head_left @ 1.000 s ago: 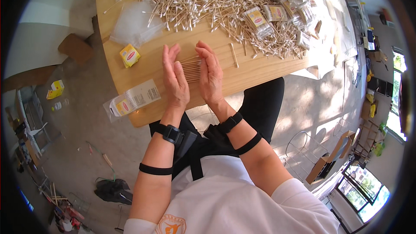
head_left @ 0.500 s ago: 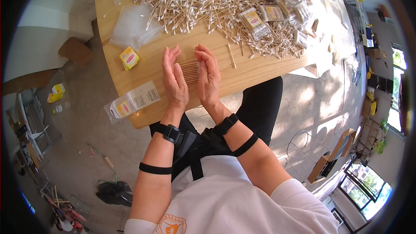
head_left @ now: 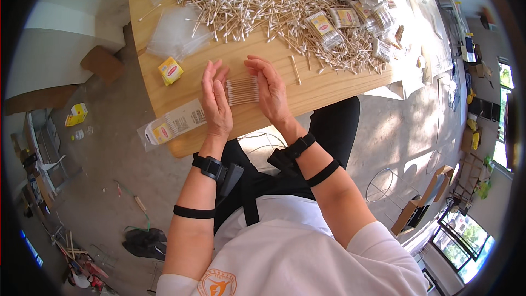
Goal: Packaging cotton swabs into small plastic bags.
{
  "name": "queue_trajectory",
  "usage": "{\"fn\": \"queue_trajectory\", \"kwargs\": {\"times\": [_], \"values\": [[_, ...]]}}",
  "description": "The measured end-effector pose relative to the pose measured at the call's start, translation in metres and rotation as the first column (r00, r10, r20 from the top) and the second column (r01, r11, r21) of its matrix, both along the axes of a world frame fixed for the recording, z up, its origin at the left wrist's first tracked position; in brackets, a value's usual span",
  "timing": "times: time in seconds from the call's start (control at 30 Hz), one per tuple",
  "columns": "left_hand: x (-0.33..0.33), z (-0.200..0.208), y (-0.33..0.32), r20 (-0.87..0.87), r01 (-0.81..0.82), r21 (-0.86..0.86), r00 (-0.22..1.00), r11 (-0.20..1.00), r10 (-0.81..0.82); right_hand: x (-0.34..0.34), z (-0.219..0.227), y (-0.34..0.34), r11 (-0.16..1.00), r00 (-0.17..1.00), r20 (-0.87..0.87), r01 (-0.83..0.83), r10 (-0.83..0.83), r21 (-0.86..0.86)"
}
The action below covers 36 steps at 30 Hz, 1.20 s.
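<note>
Right hand (head_left: 272,95) beside swab row (head_left: 242,91)

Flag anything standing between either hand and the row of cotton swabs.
Nothing visible: the row of cotton swabs lies between the left hand and right hand, with no other object in between. The lone cotton swab lies right of the right hand, outside that gap.

Swab pile (head_left: 235,3) and table (head_left: 189,86) run past the top edge — underside of the left hand (head_left: 217,104) hidden.
</note>
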State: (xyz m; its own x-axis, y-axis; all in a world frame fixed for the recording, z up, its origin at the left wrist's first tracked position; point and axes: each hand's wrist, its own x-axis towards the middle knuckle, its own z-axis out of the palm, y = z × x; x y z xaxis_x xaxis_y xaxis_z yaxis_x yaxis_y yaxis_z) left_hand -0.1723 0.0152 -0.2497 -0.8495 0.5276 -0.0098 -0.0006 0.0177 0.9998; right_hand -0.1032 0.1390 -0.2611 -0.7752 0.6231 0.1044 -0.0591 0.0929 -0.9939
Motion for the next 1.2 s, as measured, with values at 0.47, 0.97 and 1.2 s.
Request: {"fn": "queue_trajectory", "kwargs": {"times": [0.47,0.97,1.2], "values": [[0.013,-0.006,0.010,-0.031,-0.131,0.069,0.991,0.989,0.133,-0.006,-0.013,-0.032,0.952,0.954,-0.084,0.275,-0.287,-0.133],[-0.001,0.009,-0.016,-0.603,-0.072,-0.423,0.766,0.903,-0.221,0.075,0.026,-0.007,0.963,0.914,0.379,0.039,-0.143,0.268],[-0.003,-0.017,-0.006,-0.666,-0.149,-0.542,0.677,0.827,-0.314,0.076,0.017,-0.015,0.862,0.962,0.271,-0.104,-0.040,0.495]]}}
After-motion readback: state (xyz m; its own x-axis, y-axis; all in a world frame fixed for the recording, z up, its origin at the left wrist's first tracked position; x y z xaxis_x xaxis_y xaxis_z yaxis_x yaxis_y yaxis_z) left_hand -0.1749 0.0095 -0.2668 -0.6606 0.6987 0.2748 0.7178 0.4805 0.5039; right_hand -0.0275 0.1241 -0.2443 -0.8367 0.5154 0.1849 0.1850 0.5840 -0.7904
